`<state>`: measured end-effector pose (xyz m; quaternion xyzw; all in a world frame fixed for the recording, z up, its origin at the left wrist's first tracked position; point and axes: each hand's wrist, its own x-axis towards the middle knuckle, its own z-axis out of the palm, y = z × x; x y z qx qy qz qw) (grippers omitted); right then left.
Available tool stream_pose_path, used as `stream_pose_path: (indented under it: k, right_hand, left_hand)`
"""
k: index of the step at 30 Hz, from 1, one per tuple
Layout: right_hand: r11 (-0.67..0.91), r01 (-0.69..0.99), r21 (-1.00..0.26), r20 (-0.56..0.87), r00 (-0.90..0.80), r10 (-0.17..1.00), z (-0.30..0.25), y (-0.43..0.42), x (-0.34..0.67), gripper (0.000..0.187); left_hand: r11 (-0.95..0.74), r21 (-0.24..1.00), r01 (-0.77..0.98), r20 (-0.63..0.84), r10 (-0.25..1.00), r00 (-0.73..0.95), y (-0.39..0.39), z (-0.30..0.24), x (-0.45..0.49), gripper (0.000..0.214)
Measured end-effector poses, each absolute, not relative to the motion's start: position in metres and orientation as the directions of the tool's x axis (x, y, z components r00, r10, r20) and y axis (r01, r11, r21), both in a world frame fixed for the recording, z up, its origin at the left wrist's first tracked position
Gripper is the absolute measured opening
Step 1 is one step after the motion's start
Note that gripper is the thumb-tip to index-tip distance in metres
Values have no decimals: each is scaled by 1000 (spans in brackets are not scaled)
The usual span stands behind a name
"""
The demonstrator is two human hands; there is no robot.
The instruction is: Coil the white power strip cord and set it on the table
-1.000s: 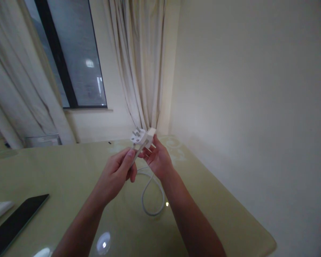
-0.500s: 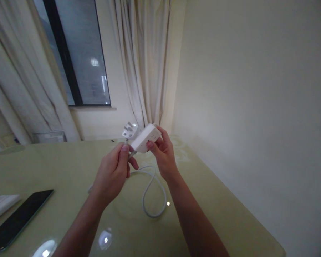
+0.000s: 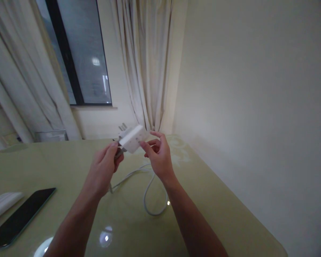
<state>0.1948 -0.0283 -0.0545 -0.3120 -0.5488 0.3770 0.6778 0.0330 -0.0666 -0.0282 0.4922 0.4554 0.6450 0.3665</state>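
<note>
A white power strip (image 3: 132,141), slightly blurred, is held up over the table, tilted with its right end higher. Just behind its left end is a white plug (image 3: 122,130) with its metal pins pointing up. My left hand (image 3: 104,162) is closed around the cord at the strip's lower left end, close beneath the plug. At the other end, my right hand (image 3: 159,151) has its fingers apart, with the thumb tip at the strip's face; whether it touches is unclear. The white cord (image 3: 145,198) hangs down and lies in a loop on the table.
A black phone-like slab (image 3: 21,217) and a white bar-shaped object (image 3: 4,203) lie at the left on the glossy greenish table (image 3: 208,210). Beige curtains (image 3: 149,64) and a window (image 3: 85,53) stand behind. A plain wall (image 3: 251,107) runs along the right.
The power strip and plug have shifted left with my left hand. My right hand's fingers have loosened from the strip's right end and spread.
</note>
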Motion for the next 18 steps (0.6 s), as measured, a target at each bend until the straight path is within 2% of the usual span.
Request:
stream_pose_path:
  k: [2, 5, 6, 9, 11, 15, 18]
  right_hand:
    - [444, -141, -885, 442, 46, 896, -57, -36, 186, 49]
    - [274, -85, -958, 287, -334, 898, -62, -47, 170, 68]
    - [267, -49, -962, 265, -383, 885, -65, -49, 165, 70]
    - [392, 49, -918, 362, -298, 884, -77, -46, 156, 56]
    - [469, 111, -876, 408, -346, 845, -89, -36, 155, 42]
    - [506, 261, -822, 218, -677, 703, -119, -12, 154, 31]
    - [546, 344, -764, 80, -789, 609, -141, 4, 155, 25]
  left_hand:
    - [-369, 904, -217, 285, 897, -338, -69, -19, 29, 24]
    - [-489, 785, -381, 331, 850, -409, -79, -5, 24, 16]
    - [-513, 756, -407, 345, 840, -418, -83, -1, 23, 16]
    - [-529, 701, -477, 371, 843, -390, -94, 7, 20, 18]
    - [-534, 677, -506, 379, 843, -383, -99, 10, 18, 19]
    - [-566, 659, -495, 360, 816, -453, -104, 13, 16, 32]
    - [-592, 653, -472, 355, 790, -500, -104, 14, 10, 39]
